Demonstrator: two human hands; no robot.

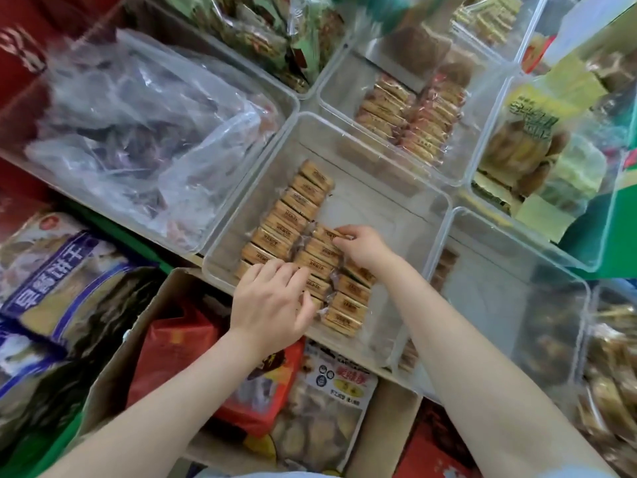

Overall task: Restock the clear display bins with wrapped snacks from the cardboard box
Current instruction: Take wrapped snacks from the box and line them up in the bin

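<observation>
A clear display bin (375, 174) sits in the middle of the shelf, holding rows of tan wrapped snacks (293, 208) stood on edge. My left hand (272, 301) lies over the near end of the rows, fingers bent down onto the packets. My right hand (362, 250) pinches a wrapped snack (327, 234) at the far end of the second row. Below the bin stands the cardboard box (113, 367), open, with a red bag (172, 353) and a printed snack bag (327, 401) inside.
Clear bins surround the middle one: a bin with a crumpled plastic bag (144, 125) to the left, a biscuit bin (406, 119) behind, a bin (510, 305) at right. Blue-labelled bags (62, 270) lie at far left.
</observation>
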